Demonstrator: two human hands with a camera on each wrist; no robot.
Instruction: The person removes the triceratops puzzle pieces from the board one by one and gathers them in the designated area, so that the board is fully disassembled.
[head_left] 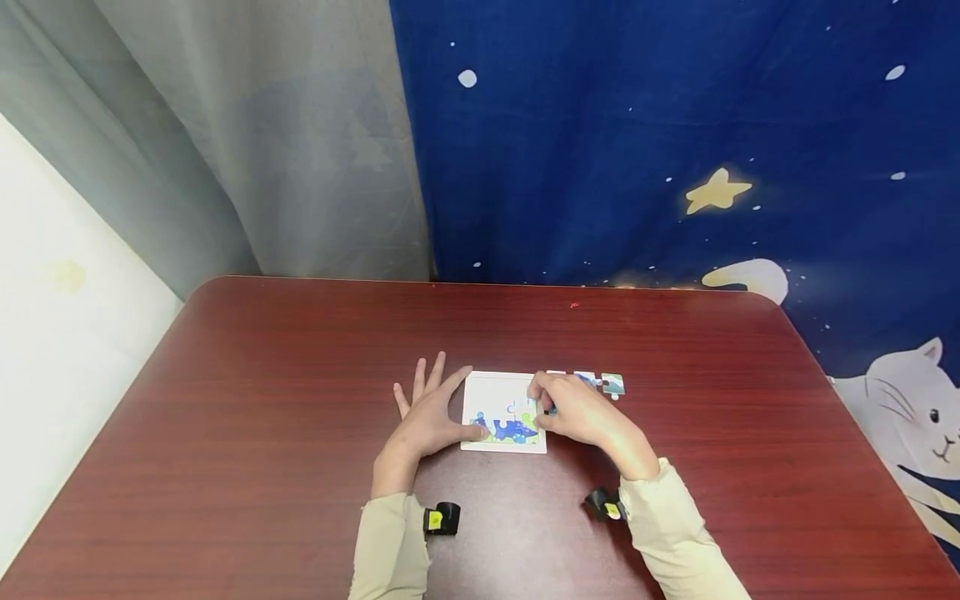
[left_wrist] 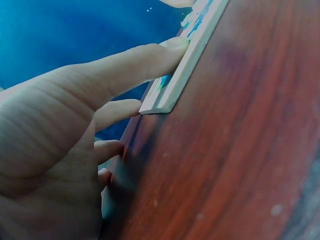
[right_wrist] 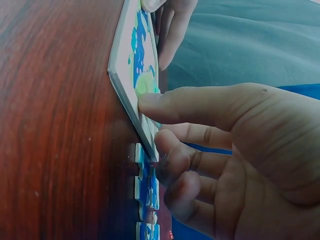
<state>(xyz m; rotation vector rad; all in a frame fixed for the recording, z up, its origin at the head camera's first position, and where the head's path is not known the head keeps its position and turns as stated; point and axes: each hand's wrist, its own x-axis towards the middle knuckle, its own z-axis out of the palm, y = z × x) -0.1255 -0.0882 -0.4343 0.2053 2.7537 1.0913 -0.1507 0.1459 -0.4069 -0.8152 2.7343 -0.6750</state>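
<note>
A white-framed jigsaw board [head_left: 498,447] lies on the table, with blue and green puzzle pieces [head_left: 513,430] fitted along its near part. My left hand [head_left: 427,421] steadies the board's left side. Its thumb rests on the near-left corner, its index finger reaches the far-left corner, and the other fingers spread over the table. My right hand [head_left: 581,408] is at the board's right edge. Its thumb and bent index finger pinch a puzzle piece [right_wrist: 158,124], mostly hidden by the fingertips, low over the board. In the right wrist view, the thumb touches beside a green patch.
Several loose puzzle pieces [head_left: 612,384] lie on the table [head_left: 300,375] right of the board, some partly behind my right hand. Black wrist devices [head_left: 442,518] sit by both sleeves. A blue curtain [head_left: 600,150] hangs behind the table's far edge.
</note>
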